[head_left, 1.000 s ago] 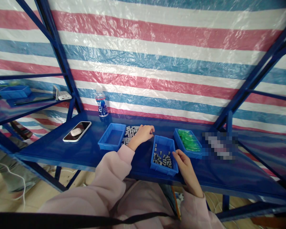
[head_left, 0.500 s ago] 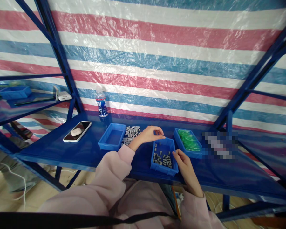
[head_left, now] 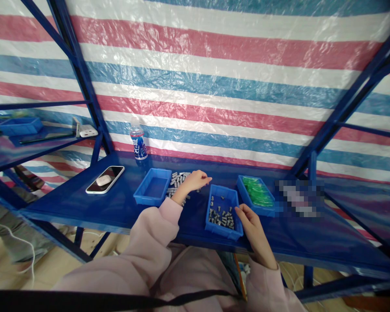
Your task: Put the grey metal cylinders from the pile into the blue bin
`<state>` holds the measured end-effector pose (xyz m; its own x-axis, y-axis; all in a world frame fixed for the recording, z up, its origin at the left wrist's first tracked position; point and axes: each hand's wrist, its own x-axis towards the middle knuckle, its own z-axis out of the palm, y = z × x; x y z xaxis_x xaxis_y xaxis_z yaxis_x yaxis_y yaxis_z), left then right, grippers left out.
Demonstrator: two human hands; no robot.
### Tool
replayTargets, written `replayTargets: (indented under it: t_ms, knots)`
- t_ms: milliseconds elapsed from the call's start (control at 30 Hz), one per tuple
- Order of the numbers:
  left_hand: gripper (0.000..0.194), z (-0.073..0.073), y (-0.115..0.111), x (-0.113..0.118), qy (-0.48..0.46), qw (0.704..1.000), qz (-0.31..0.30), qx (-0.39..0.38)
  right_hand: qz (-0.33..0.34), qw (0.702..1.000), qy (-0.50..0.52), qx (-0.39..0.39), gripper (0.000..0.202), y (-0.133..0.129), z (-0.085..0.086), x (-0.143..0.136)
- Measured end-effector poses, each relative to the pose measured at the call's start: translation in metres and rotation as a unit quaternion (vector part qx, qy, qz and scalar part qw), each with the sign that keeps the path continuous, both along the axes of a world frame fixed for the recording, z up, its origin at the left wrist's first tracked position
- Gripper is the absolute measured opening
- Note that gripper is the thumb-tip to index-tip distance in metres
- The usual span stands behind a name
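Observation:
My left hand hovers over the table between a heap of small metal cylindrical pieces and a blue bin. Its fingers are curled together with nothing visible in them. Small metal screws lie mostly in the near half of that bin, and a single screw lies toward its far end. At the bin's right side, my right hand pinches the rim between thumb and fingers. A small metal piece lies on the table just below my left hand.
A second blue bin stands left of the heap. Right of the screw bin is another bin with green plastic packets. A phone with a white case on it and a bottle stand left. Blue frame posts flank the table.
My left hand has moved left, away from above the screw bin's far end, and its fingers have drawn together. One screw at the bin's far end has shifted slightly right. My right hand stays put.

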<state>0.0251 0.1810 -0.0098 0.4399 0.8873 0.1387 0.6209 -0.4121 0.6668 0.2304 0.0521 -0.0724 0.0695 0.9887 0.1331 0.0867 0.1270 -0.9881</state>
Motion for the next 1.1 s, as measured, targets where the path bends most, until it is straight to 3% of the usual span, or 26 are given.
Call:
replayTargets:
  t_ms: [267,633,867,1100]
  knots:
    - [0.031,-0.005,0.003,-0.007,0.107,0.993,0.028,-0.041,0.002,1.0,0.003,0.001,0.031,0.0,-0.001,0.0]
    - [0.014,0.007,-0.008,-0.007,0.191,0.975,0.111,-0.024,-0.006,1.0,-0.001,0.0,0.032,-0.001,0.002,-0.001]
    - [0.012,0.008,-0.009,-0.009,0.208,0.974,0.083,-0.025,-0.007,1.0,-0.001,0.002,0.032,-0.001,0.003,-0.002]
    - [0.016,0.001,-0.003,-0.012,0.157,0.987,0.035,0.007,-0.011,1.0,0.0,0.005,0.032,-0.001,0.003,-0.002]
